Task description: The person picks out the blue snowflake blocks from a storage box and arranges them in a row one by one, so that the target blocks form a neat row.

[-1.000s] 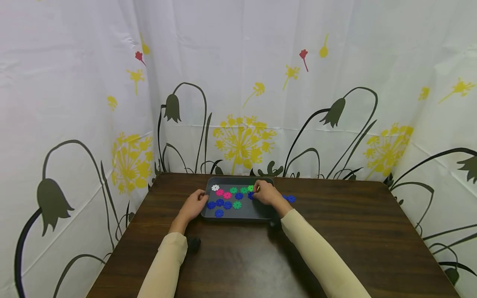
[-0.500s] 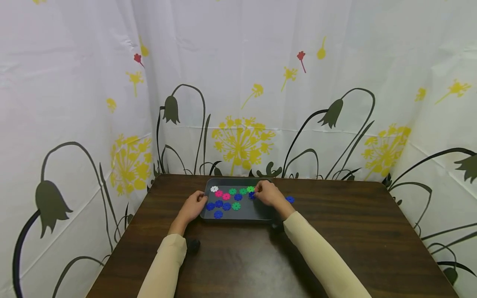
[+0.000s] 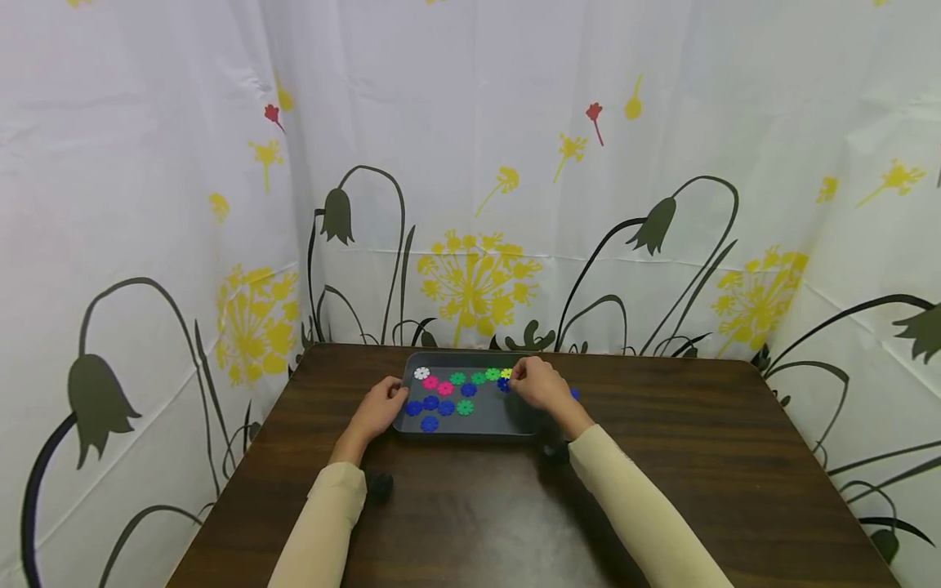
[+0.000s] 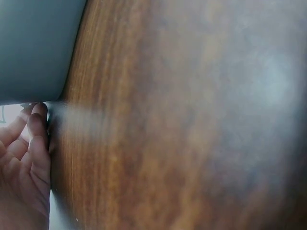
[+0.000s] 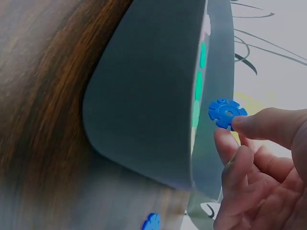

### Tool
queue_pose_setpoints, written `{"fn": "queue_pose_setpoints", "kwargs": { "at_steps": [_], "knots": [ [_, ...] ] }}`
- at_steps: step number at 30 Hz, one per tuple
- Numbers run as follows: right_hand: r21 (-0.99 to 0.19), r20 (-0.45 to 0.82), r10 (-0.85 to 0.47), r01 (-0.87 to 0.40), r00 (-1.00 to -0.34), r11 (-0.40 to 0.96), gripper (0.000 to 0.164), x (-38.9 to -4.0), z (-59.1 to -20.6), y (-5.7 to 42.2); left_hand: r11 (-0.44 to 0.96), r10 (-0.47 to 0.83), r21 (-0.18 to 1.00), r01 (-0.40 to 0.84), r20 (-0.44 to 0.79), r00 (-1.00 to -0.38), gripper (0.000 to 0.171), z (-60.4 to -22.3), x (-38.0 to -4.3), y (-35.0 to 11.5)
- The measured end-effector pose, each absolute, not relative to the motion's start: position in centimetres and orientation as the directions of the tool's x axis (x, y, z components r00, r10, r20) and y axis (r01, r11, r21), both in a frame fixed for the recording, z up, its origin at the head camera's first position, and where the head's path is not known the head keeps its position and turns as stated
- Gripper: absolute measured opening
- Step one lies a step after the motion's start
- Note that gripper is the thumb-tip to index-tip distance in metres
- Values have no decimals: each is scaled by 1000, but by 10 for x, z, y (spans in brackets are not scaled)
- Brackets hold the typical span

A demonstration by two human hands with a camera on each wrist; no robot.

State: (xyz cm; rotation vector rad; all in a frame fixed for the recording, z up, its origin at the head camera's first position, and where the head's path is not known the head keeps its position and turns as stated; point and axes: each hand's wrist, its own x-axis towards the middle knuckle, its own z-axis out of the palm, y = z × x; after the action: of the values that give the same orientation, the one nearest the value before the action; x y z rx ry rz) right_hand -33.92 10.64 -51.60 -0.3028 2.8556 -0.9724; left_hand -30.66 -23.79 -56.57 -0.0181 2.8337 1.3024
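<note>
A grey tray [image 3: 478, 425] lies on the table, with small notched plastic discs in it. My right hand [image 3: 542, 385] is over the tray's right end. Its thumb and fingertip pinch a blue notched disc [image 5: 226, 114], which shows a small hole in its middle. Just left of those fingers in the head view lies a yellow disc [image 3: 507, 373], beside a light green disc [image 3: 492, 374]. My left hand [image 3: 378, 407] grips the tray's left end, its fingers [image 4: 38, 120] curled against the edge in the left wrist view.
Elsewhere in the tray are a white disc [image 3: 421, 373], pink discs [image 3: 445, 389], darker green discs [image 3: 465, 407] and several blue discs [image 3: 430, 424]. Another blue disc [image 5: 151, 222] lies on the brown table [image 3: 470, 514] right of the tray. A patterned curtain [image 3: 470, 163] hangs behind.
My right hand has moved slightly right, and the blue disc by its fingertips shifts with it. The yellow disc now shows beside the light green one. My left hand stays at the tray's edge.
</note>
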Motion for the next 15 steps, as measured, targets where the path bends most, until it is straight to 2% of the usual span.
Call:
{"fn": "queue_pose_setpoints", "kwargs": {
  "at_steps": [8,15],
  "knots": [
    [-609,-16,-157,-115,-987,785,10,-334,-512,115,658,-6,751,-46,-56,-998,46,-562,-305,-236],
    [-628,9,-143,-117,-990,770,9,-330,-503,124,656,-4,754,-26,-31,-1000,46,-562,-304,-236]
  ]
}}
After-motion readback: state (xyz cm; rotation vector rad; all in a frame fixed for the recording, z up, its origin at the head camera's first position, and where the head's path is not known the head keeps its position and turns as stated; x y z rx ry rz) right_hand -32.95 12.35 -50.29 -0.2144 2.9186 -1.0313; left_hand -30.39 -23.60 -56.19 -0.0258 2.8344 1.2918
